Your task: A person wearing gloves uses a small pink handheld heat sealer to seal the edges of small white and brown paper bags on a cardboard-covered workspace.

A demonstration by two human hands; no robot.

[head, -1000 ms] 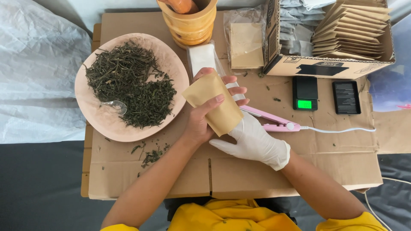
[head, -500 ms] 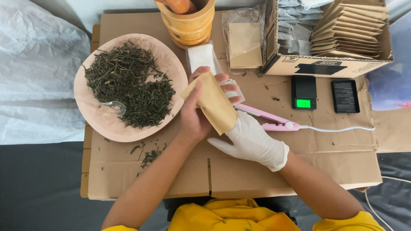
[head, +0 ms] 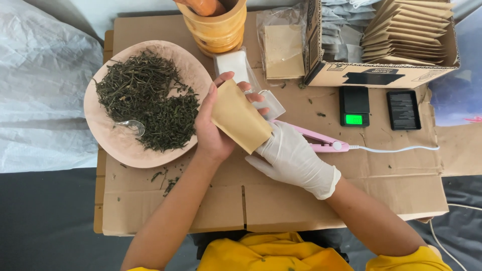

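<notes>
Could tip and spill: pouch (head: pixel 240 118) held tilted above the cardboard (head: pixel 281 200), just right of the plate (head: pixel 110 145) of dried leaves (head: pixel 145 103). Bare left hand (head: pixel 213 125) curled around its left edge; gloved right hand (head: pixel 288 158) gripping the lower corner. Box (head: pixel 381 75) of pouches far right, wooden mortar (head: pixel 216 27) far centre. Pink sealer (head: pixel 326 143), scale (head: pixel 354 106), spoon (head: pixel 131 126) close by; easy to knock.
</notes>
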